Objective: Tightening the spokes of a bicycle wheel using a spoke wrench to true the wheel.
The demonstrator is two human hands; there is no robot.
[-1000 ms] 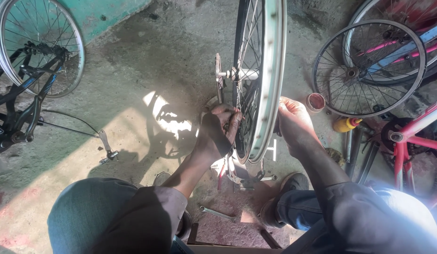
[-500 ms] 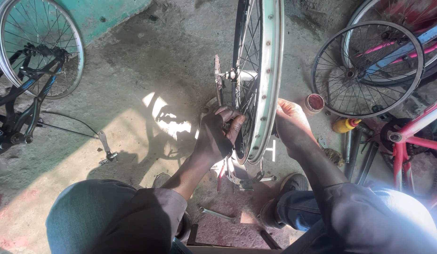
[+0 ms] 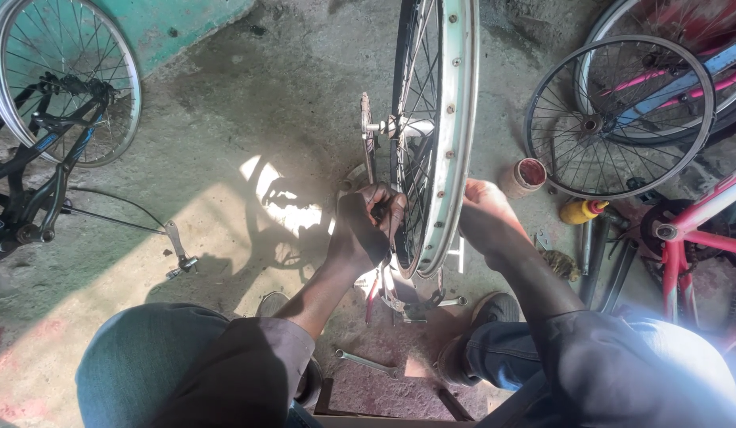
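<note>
From the head camera, a bare silver bicycle wheel (image 3: 439, 135) stood upright on edge between the person's knees, its hub and sprocket (image 3: 368, 131) up beyond the hands. The left hand (image 3: 366, 230) was closed against the spokes on the near left side of the rim, fingers curled around what looked like a small tool, though its kind could not be told. The right hand (image 3: 483, 218) pressed on the rim's right side, fingers bent over it, steadying the wheel.

Below the hands, near the feet, a wrench (image 3: 368, 363) lay on the concrete floor (image 3: 249, 119). Right of the right hand stood a small tin of grease (image 3: 523, 176) and a yellow bottle (image 3: 580, 211), with a loose spoked wheel (image 3: 618, 119) further off.

The wheel rested only on its lower edge, so a slackened right hand could let it tip or roll. A slip of the left hand could drive the fingers into the spokes.
</note>
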